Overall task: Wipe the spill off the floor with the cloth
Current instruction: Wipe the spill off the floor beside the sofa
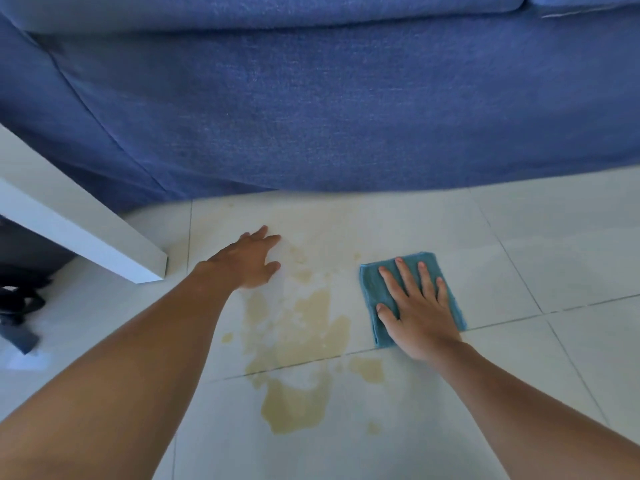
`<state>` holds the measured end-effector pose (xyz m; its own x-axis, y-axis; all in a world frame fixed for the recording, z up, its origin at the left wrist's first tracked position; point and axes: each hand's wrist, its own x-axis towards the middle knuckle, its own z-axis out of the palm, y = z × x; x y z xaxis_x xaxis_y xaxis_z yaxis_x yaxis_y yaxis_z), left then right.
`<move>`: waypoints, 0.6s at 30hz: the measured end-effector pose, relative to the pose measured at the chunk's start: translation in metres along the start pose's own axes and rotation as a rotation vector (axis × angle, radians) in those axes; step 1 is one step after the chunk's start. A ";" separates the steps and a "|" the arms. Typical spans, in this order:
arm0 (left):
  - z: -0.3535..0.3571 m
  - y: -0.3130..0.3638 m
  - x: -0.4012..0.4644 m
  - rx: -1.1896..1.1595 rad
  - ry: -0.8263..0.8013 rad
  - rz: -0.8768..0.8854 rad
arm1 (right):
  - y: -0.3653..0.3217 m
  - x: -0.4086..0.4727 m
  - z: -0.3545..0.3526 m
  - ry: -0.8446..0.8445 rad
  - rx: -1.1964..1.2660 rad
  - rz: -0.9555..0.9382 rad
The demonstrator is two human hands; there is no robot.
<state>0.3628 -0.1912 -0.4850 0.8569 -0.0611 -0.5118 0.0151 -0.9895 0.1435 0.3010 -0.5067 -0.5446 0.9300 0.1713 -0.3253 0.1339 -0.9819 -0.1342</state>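
Note:
A yellowish spill (294,344) spreads in patches over the pale floor tiles, with a larger puddle nearer me. A folded teal cloth (375,289) lies flat on the floor to the right of the spill. My right hand (415,306) presses down on the cloth with its fingers spread. My left hand (249,261) rests flat on the floor at the spill's far left edge, fingers apart, holding nothing.
A blue sofa (346,116) fills the far side, its skirt reaching the floor. A white table edge (83,230) juts in from the left, its corner close to my left wrist. Dark items (17,306) lie under it at the far left.

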 end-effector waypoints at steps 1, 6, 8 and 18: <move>0.000 -0.004 -0.005 -0.009 0.009 -0.010 | -0.001 0.004 -0.001 0.003 -0.002 0.006; 0.011 -0.030 -0.030 -0.029 -0.018 -0.061 | -0.012 0.029 -0.011 -0.009 -0.015 -0.013; 0.016 -0.039 -0.040 -0.038 -0.008 -0.061 | -0.020 0.038 -0.014 -0.021 -0.023 -0.030; 0.046 -0.075 -0.081 -0.154 0.168 -0.120 | -0.085 0.091 -0.023 -0.021 -0.066 -0.189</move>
<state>0.2690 -0.1180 -0.4934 0.9176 0.0908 -0.3871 0.1891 -0.9561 0.2239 0.3821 -0.4098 -0.5417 0.8788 0.3537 -0.3202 0.3281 -0.9353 -0.1327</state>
